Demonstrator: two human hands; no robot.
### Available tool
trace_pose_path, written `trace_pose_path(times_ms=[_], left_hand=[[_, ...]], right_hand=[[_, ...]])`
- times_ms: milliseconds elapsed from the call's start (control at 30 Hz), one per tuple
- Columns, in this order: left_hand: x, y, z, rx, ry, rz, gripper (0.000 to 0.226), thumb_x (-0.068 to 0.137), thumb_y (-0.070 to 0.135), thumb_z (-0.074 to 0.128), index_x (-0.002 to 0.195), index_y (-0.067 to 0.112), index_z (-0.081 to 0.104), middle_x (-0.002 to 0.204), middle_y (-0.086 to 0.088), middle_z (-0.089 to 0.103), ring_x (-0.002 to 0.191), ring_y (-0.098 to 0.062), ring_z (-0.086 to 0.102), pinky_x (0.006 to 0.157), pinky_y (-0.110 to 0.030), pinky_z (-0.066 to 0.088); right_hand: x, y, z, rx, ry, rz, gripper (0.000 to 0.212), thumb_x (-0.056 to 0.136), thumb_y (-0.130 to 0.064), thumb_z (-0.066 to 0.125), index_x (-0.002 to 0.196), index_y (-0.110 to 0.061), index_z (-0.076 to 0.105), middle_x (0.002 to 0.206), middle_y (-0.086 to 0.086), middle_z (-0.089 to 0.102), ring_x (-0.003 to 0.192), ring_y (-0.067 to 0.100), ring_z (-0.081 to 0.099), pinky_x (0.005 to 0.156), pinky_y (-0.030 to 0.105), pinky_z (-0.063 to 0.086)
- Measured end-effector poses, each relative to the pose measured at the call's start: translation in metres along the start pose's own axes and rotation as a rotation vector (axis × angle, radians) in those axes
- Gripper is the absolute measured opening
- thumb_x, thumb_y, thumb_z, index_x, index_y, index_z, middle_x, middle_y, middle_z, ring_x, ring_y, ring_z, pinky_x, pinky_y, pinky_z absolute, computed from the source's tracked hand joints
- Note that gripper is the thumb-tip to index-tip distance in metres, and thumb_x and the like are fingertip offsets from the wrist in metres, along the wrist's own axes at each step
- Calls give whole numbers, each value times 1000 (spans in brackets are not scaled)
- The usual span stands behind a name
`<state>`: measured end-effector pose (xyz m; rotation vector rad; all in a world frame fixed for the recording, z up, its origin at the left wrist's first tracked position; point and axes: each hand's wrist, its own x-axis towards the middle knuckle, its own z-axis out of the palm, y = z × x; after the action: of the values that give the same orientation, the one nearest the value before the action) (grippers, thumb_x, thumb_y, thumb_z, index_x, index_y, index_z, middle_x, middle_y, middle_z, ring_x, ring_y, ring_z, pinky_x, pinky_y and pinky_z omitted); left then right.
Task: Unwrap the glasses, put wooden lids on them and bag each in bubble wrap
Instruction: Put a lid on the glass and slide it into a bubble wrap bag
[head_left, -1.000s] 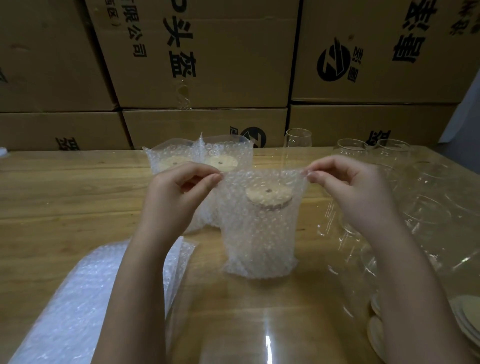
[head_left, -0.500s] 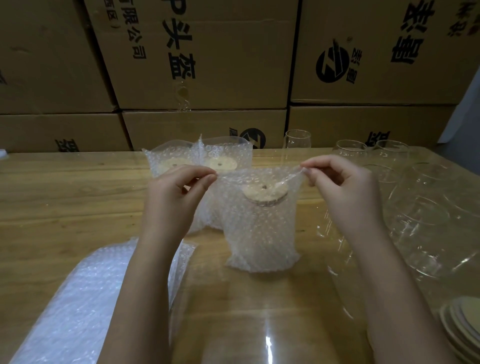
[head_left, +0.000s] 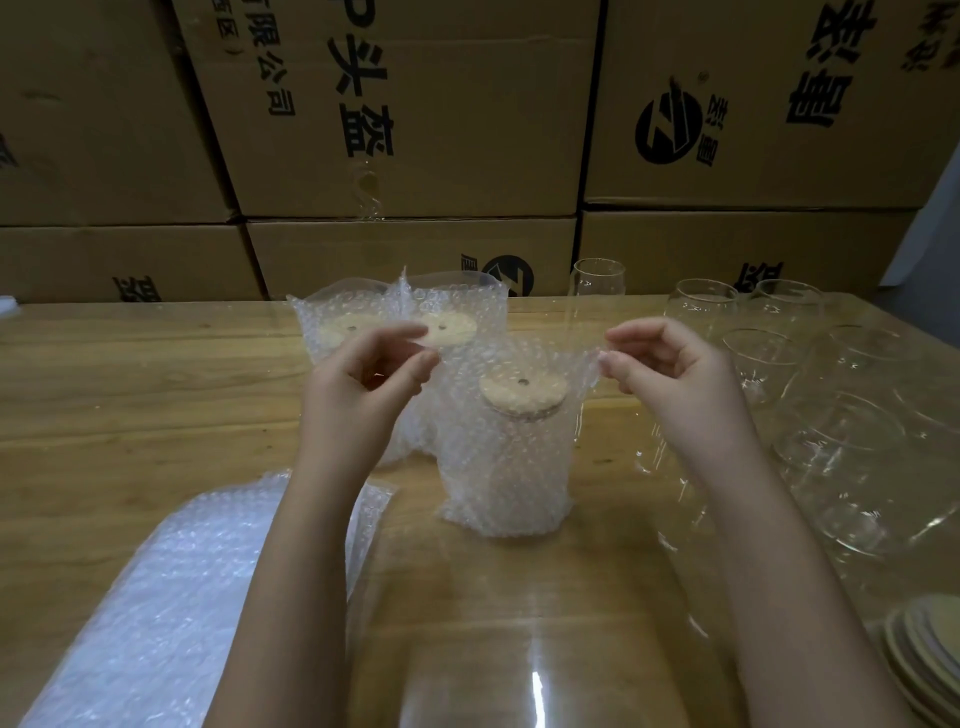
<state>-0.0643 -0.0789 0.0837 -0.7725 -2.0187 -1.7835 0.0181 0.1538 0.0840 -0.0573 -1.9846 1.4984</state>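
A second ago both hands held the mouth of the bubble-wrap bag (head_left: 504, 467) pulled taut by its top corners. Now the stretch has gone out of it, and the mouth sags loosely around the wooden lid (head_left: 522, 389) on the glass inside.

The left hand (head_left: 371, 379) has let go — its thumb and forefinger stand apart, loosely curled with nothing between them, just beside the bag's left corner. The right hand (head_left: 675, 369) has its fingertips at the right corner, and we cannot tell whether it pinches the film or has just released it.

The bag stands upright on the tabletop (head_left: 130, 395), about midway between the left and right edges. It sits just in front of the two finished bags (head_left: 452, 306), which are nearer the far edge.

We read this as the close of one cycle: this glass is lidded, bagged and set down with the others. Bare glasses (head_left: 701, 306) wait along the right edge and spare lids (head_left: 924, 654) lie at the near right corner. Flat bubble-wrap bags (head_left: 156, 597) lie at the near left, so the next job is probably another glass — once the right hand is clear of the film
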Motion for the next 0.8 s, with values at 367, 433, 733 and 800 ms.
trace_pose_path(times_ms=[367, 433, 733, 800], left_hand=[[-9, -35, -15, -71, -557, -402, 90, 47, 54, 87, 127, 53, 46, 123, 20, 59, 112, -1, 59, 88, -23, 53], [-14, -40, -4, 25, -669, -435, 103, 45, 56, 88, 135, 47, 38, 130, 19, 54, 116, -2, 57, 92, -21, 49], [-37, -60, 43, -277, -401, -424, 85, 51, 40, 88, 126, 35, 50, 118, 13, 66, 111, -5, 62, 82, -20, 53], [-38, -62, 44, -302, -352, -421, 77, 53, 40, 87, 122, 35, 53, 114, 16, 68, 108, -4, 63, 78, -17, 52]], right_hand=[[-4, 28, 6, -183, -608, 323, 132, 39, -70, 83, 146, -53, 6, 148, -24, 27, 126, -3, 40, 108, 32, 36], [-6, 38, 14, -203, -648, 344, 135, 42, -67, 84, 148, -48, 3, 151, -20, 28, 129, -1, 36, 103, 23, 35], [-19, 69, 33, 60, -582, 399, 83, 48, -48, 89, 119, -50, 45, 119, -23, 64, 112, 0, 60, 96, 28, 50], [-20, 71, 33, 86, -562, 390, 75, 50, -45, 87, 116, -45, 50, 113, -27, 66, 108, -3, 62, 91, 21, 51]])
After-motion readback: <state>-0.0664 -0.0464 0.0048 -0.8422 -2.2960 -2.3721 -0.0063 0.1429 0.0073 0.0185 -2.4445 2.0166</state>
